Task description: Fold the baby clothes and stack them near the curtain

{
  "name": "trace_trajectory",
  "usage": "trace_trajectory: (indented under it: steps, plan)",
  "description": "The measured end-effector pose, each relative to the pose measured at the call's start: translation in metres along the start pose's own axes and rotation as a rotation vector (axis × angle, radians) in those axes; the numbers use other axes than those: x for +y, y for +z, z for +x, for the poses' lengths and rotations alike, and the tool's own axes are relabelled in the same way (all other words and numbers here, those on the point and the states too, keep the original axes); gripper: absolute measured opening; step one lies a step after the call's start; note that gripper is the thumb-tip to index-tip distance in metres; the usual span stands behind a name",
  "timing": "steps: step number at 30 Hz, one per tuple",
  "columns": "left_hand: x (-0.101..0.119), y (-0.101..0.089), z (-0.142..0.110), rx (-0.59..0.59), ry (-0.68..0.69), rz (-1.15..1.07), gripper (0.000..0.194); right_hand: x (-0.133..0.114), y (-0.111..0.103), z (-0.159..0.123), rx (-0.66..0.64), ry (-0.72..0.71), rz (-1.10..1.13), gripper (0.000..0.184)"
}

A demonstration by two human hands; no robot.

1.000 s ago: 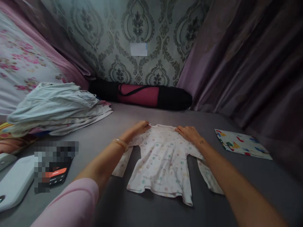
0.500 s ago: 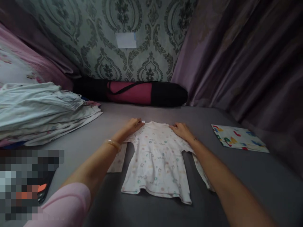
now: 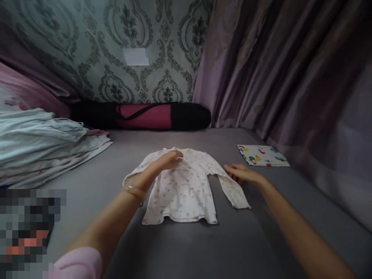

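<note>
White with small prints, the one shirt lies spread on the grey sheet, both its shoulders now let go: the left hand has moved in over its upper part and the right hand out to one of its two sleeves, so I judge it lies flat without being held at the top. The left fingers are bent and the right ones loosely curled; I cannot tell whether either grips cloth. Beyond the shirt is one bag, to its right one folded patterned cloth, to its left one pile of clothes, too heaped to count.
</note>
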State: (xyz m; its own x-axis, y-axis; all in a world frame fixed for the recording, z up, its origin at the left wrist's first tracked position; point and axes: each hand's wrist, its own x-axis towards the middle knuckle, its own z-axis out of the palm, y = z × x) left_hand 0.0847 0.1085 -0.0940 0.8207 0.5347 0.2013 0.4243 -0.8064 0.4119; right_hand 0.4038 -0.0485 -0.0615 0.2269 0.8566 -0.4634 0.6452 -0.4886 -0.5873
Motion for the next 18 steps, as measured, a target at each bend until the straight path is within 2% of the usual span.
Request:
trace_trajectory:
  steps: [3, 5, 8, 10, 13, 14, 18]
  plan:
    - [0.023, 0.032, 0.033, 0.046, 0.033, -0.040, 0.022, 0.018, 0.014, -0.024, 0.063, -0.034, -0.201, 0.041]
    - [0.037, 0.054, 0.051, 0.133, 0.001, -0.040, 0.022, 0.029, 0.023, -0.032, 0.133, -0.087, -0.266, 0.037]
    - [0.054, 0.082, 0.068, 0.275, -0.074, -0.034, 0.026, 0.040, 0.033, -0.036, 0.178, -0.144, -0.306, 0.044]
    - [0.059, 0.095, 0.072, 0.335, -0.101, -0.032, 0.028, 0.040, 0.032, -0.037, 0.143, -0.175, -0.307, 0.045]
    - [0.061, 0.102, 0.071, 0.378, -0.116, -0.028, 0.029, 0.028, 0.019, -0.043, 0.135, -0.214, -0.376, 0.036]
    - [0.061, 0.102, 0.071, 0.381, -0.117, -0.026, 0.029, 0.022, 0.012, -0.047, 0.206, -0.225, -0.446, 0.033]
    - [0.064, 0.100, 0.068, 0.393, -0.121, -0.005, 0.031, 0.010, -0.012, -0.060, 0.703, -0.335, -0.860, 0.035]
